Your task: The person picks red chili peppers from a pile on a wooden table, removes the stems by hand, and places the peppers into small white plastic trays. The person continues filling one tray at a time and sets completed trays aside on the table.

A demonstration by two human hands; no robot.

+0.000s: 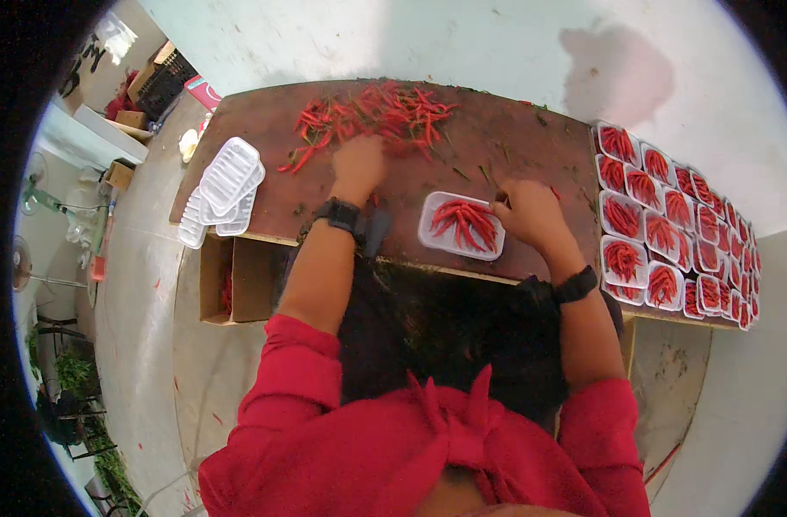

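Note:
A loose heap of red chilli peppers (393,112) lies at the far side of the brown table. My left hand (359,164) reaches to the heap's near edge; its fingers are blurred and hidden from me. Close to the table's front edge sits a white plastic tray (426,234) with a bunch of red chillies (464,224) in it, fanned out. Beside the tray's upper right corner is my right hand (529,212), its fingers curled closed. Something small and dark shows at those fingertips, too unclear to name.
Empty white trays (230,181) are stacked at the table's left end. Many chilli-filled trays (622,215) stand in piled rows at the right end. Bits of stem litter the tabletop (531,142). A cardboard box (247,289) stands under the left front edge; a wall runs behind.

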